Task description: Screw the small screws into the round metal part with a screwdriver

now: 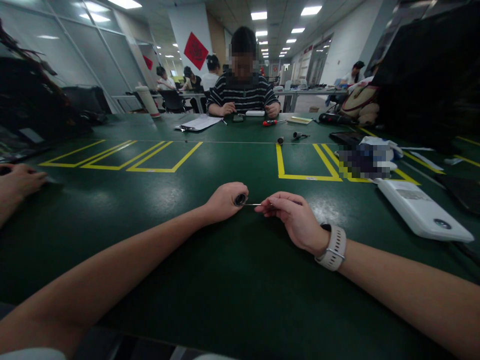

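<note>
Nearest me, just behind the right fingers, a pale watch strap (pixel 333 248) circles the wrist. The right hand (pixel 294 217) has its fingertips pinched narrow on a thin metal tool (pixel 252 204), the rest of it hidden in the grip. To the left of those fingertips, the left hand (pixel 224 202) is curled round a dark round piece (pixel 240 199), its hollow end facing out. The tool's tip is at that end, whether touching I can't tell from here.

Well to the left of the left fingers, another person's hand (pixel 20 185) rests at the table's side. Off to the right of the right fingers lies a white device (pixel 423 210), with a grey label too faint to read. Beyond the fingers, yellow tape (pixel 281 162) marks the green table (pixel 240 162); the small white tag (pixel 311 178) on it is too tiny to make out. Farther past the right fingers sit two dark parts (pixel 280 141), then a red screwdriver (pixel 269 123). Straight ahead sits someone in a striped top (pixel 243 95); behind, a red diamond sign (pixel 195 50) carries dark markings I can't read.
</note>
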### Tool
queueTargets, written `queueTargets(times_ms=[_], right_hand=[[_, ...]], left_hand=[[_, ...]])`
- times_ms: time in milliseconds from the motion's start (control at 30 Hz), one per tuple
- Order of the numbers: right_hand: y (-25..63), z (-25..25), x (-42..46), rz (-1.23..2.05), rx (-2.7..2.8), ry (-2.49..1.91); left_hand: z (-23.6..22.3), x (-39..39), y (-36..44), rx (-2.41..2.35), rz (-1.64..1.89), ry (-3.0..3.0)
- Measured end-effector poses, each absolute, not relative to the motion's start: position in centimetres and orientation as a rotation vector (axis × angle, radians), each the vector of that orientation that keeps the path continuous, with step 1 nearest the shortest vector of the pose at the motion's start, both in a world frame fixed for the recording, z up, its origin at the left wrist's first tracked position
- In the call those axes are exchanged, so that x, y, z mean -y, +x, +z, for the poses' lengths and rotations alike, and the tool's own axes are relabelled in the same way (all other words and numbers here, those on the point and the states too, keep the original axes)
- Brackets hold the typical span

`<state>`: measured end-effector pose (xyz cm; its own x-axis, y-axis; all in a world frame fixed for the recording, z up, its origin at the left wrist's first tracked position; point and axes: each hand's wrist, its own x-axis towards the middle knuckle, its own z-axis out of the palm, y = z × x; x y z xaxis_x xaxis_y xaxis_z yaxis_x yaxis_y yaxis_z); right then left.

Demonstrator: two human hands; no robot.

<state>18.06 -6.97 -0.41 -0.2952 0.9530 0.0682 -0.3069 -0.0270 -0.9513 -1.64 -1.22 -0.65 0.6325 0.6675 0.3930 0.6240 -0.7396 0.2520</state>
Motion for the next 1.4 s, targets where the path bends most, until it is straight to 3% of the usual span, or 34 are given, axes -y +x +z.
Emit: queueTargets(times_ms=[433, 1100, 1300, 1400], right_hand=[[17.9, -0.6, 7.0, 1.357, 1.26, -0.954], [18.0, -0.2, 7.3, 1.334, 1.617, -0.792], [17.8, 0.5, 7.7, 1.08, 1.753, -0.899], [17.8, 0.4, 7.7, 1.122, 1.812, -0.872]], left_hand=[[-0.7, 1.2, -1.7, -1.1, 0.685, 2.773], [-0.5, 1.5, -1.6, -1.171, 0.752, 2.753], [-0.4, 1.5, -1.4, -1.188, 0.75, 2.758], [-0.5, 1.5, -1.5, -1.189, 0.749, 2.78]])
